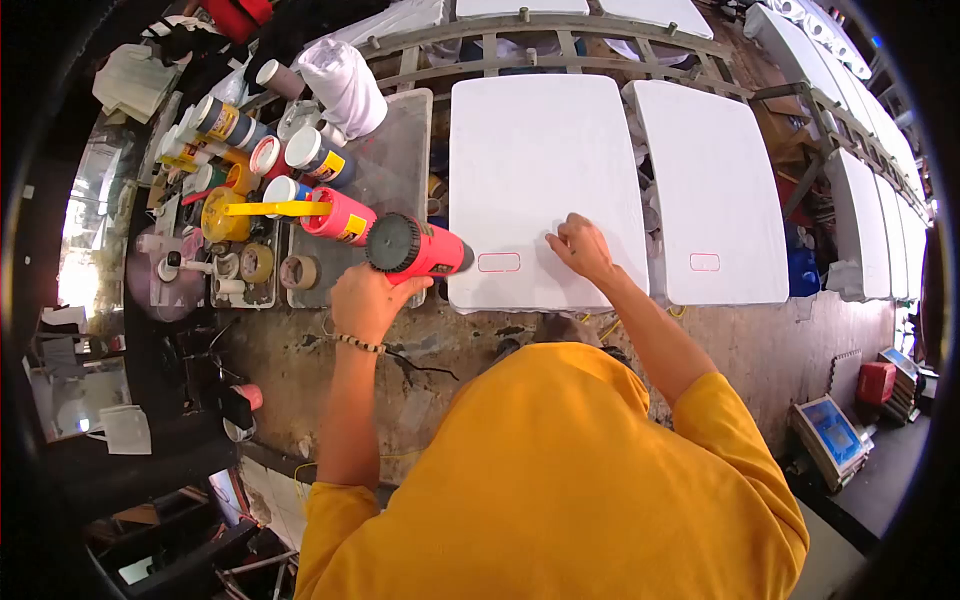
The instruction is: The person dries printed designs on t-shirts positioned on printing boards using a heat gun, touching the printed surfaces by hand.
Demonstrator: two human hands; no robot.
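My left hand (366,302) grips a red heat gun (440,252) with a black vented back end; its dark nozzle points right, over the lower left of a white fabric-covered board (540,150). Close to the nozzle, a small red rounded-rectangle outline (499,262) is printed on that fabric. Over the same board, right of the outline, my right hand (583,246) has its fingers curled in, with nothing visible in them. A second white board (708,180) to the right bears a matching red outline (705,262).
Left of the boards, a grey surface (395,150) carries an open pink ink tub (345,218) with a yellow spatula (275,209), several other tubs and tape rolls (298,272). A metal rail (480,55) runs behind. Framed screens (832,437) lie at lower right.
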